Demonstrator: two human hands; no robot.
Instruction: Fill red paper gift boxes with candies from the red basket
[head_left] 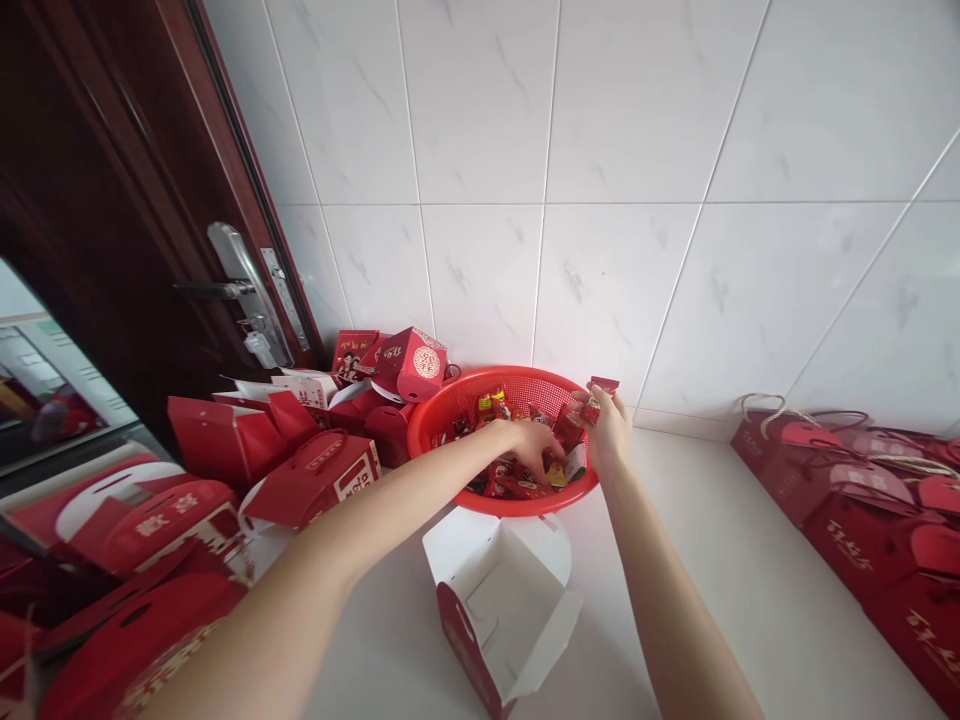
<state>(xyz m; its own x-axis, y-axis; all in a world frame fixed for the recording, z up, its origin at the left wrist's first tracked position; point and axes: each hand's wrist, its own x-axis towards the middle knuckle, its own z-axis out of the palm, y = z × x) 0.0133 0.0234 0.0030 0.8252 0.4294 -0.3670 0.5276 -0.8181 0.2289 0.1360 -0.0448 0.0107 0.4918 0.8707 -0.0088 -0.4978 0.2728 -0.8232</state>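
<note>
A red plastic basket (495, 375) holds many small wrapped candies (499, 480), mostly red with some yellow. My left hand (534, 448) reaches down into it, fingers apart and bent over the candies, close to a yellow-wrapped one (556, 474). Some of its fingertips are hidden among the wrappers. At the basket's right rim, my right hand (611, 430) is closed on a red-wrapped candy (602, 392), whose top sticks up above the fingers. Between my forearms, in front of the basket, stands an open red gift box (510, 600) with a white inside; nothing lies in it.
Several red gift boxes (315, 480) crowd the left side of the white countertop (675, 530). More red boxes with rope handles (847, 510) line the right. Behind is a white tiled wall (480, 280); a dark wooden door with a metal handle (240, 290) stands at left.
</note>
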